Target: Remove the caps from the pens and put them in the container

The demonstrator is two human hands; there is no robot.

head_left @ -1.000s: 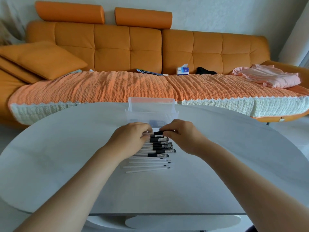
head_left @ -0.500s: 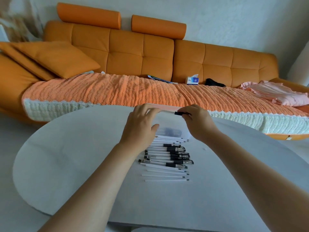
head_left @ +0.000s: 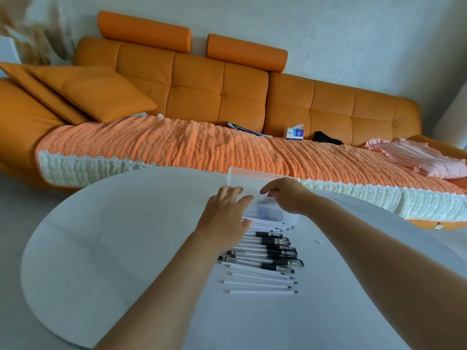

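Observation:
A clear plastic container (head_left: 252, 174) stands at the far side of the white oval table (head_left: 113, 248), with dark caps showing through its front wall. In front of it lies a row of pens: black-capped pens (head_left: 274, 248) in the middle and uncapped white pens (head_left: 260, 284) nearest me. My left hand (head_left: 225, 213) hovers at the container's left front corner with its fingers stretched out and nothing visible in it. My right hand (head_left: 285, 195) is over the container's opening, fingers loosely bent and pointing left. I see no pen or cap in it.
Behind the table runs an orange sofa (head_left: 202, 92) with a knitted orange throw, a cushion (head_left: 96, 94), a tissue box (head_left: 294, 132) and pink cloth (head_left: 419, 157). A small white speck (head_left: 319, 241) lies right of the pens.
Both hands rose from the pen row, the right one pinching a pen's black cap. Now they are at the container and that pen and cap are out of sight. The camera tilted left.

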